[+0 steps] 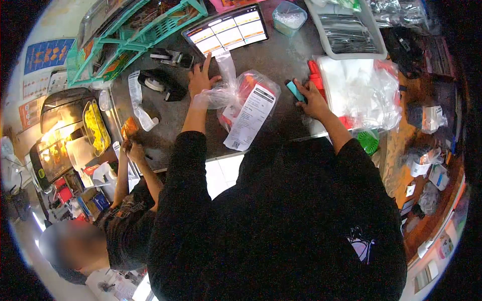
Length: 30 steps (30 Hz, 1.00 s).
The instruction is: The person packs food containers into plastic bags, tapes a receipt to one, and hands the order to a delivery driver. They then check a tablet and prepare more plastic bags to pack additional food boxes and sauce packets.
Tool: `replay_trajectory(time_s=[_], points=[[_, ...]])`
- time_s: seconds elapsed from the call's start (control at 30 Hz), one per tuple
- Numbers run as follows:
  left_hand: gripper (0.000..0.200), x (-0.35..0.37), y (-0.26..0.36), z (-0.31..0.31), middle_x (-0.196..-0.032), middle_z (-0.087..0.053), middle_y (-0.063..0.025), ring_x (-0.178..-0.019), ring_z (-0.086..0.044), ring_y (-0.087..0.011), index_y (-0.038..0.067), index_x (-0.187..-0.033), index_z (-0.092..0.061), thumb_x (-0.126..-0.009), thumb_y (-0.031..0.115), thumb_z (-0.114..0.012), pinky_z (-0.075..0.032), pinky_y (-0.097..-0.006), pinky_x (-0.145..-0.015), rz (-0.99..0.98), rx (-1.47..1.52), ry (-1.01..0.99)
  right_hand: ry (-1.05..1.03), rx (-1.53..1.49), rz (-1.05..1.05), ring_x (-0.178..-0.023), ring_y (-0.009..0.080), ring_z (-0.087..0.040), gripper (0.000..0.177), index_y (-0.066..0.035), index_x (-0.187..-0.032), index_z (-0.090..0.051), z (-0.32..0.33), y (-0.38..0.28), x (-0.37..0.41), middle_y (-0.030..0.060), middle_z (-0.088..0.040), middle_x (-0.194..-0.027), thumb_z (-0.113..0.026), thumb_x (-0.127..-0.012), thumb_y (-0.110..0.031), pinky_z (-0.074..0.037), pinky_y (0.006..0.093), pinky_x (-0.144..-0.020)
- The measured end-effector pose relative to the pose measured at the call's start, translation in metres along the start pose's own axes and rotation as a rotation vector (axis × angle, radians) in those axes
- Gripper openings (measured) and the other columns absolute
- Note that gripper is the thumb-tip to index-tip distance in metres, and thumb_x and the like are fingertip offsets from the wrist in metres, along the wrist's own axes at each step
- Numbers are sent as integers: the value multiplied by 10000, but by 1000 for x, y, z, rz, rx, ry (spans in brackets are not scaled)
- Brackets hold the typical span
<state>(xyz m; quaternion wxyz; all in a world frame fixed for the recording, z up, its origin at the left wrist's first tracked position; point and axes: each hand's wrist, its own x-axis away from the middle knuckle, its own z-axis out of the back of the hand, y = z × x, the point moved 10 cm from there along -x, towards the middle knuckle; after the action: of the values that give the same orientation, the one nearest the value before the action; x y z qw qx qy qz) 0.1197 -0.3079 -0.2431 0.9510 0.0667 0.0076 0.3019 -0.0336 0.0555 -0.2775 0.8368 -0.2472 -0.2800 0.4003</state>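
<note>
My left hand (202, 80) reaches over the dark counter, its index finger stretched out at the lower edge of a lit tablet (226, 31). Just right of that hand lies a knotted clear plastic bag (271, 86) with something red inside. A long printed receipt (249, 116) rests on the bag's front; how it is fastened does not show. My right hand (312, 100) is closed around a small teal stapler-like tool (295, 91) with a dark end, beside a stack of clear plastic bags (356, 93).
At left, a co-worker's hands (133, 148) hold a small orange packet (129, 128). Behind are a black tape dispenser (160, 84), a green basket (135, 35) and a clear tub (289, 19). A grey tray (380, 50) of wrapped dark utensils stands at the back right.
</note>
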Motion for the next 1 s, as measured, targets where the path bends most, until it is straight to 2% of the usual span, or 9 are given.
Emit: replay_trajectory(time_s=[0.17, 0.27, 0.37, 0.47, 0.57, 0.63, 0.73, 0.83, 1.0], points=[[978, -1, -1, -4, -1296, -519, -135, -1123, -540, -448, 500, -1549, -179, -715, 615, -679, -576, -514, -795, -45, -30, 45, 1, 12, -6, -1154, 410, -534, 944, -329, -1557, -313, 1, -1, -1, 216, -471, -1225, -810, -773, -156, -462, 432, -1025], [998, 0, -2, -5, -1291, -516, -143, -1110, -542, -457, 484, -1554, -190, -706, 609, -703, -552, -530, -823, -37, -5, 31, 54, 16, 42, -1018, 310, -534, 938, -233, -1547, -379, 3, -5, -1, 146, -461, -1081, -826, -735, -85, -457, 372, -957], [1012, 6, 3, 9, -1288, -530, -161, -1123, -555, -421, 369, -1588, -186, -762, 541, -745, -520, -506, -886, -90, 79, 104, 30, 17, 15, -1018, 309, -532, 943, -232, -1548, -378, 2, -1, 0, 144, -465, -1083, -826, -733, -81, -455, 371, -959], [843, 29, 9, 41, -1239, -591, -170, -1120, -585, -372, 186, -1525, -386, -808, 378, -784, -488, -475, -947, -121, 475, 326, 78, 30, 35, -1018, 309, -531, 939, -232, -1546, -383, 5, -4, 1, 146, -467, -1080, -825, -733, -77, -455, 373, -958], [516, 80, -28, 6, -1155, -655, -168, -1080, -626, -329, 70, -1292, -610, -838, 258, -766, -493, -422, -936, 98, 528, 316, 66, 13, 71, -1015, 311, -535, 936, -228, -1543, -389, 5, -5, 1, 147, -465, -1076, -826, -730, -73, -455, 370, -955], [233, 124, -14, 40, -995, -702, -144, -955, -665, -281, 40, -1004, -696, -894, 243, -729, -495, -383, -893, 247, 681, 380, 6, -3, 16, -1116, 375, -537, 939, -261, -1551, -352, 2, -2, -2, 193, -478, -1177, -820, -749, -116, -457, 418, -1003], [260, 185, -27, 13, -832, -687, -117, -833, -653, -211, 32, -869, -676, -981, 265, -647, -492, -332, -811, 582, 846, 272, -22, 3, -7, -1162, 405, -539, 928, -273, -1551, -340, -1, 1, -3, 218, -482, -1225, -813, -764, -140, -460, 443, -1026], [348, 238, -39, -13, -712, -638, -75, -758, -619, -167, 44, -772, -644, -1022, 280, -593, -487, -330, -755, 701, 1273, 321, -4, 2, 2, -1157, 405, -540, 912, -257, -1547, -350, 1, -2, -1, 222, -482, -1216, -812, -768, -152, -463, 445, -1024], [211, 253, -13, 27, -898, -652, -48, -803, -603, -126, 40, -940, -638, -1015, 235, -607, -506, -294, -756, 693, 1210, 368, -4, -48, -18, -1174, 396, -540, 883, -230, -1537, -373, 6, -6, 3, 214, -487, -1218, -799, -769, -139, -460, 450, -1034]])
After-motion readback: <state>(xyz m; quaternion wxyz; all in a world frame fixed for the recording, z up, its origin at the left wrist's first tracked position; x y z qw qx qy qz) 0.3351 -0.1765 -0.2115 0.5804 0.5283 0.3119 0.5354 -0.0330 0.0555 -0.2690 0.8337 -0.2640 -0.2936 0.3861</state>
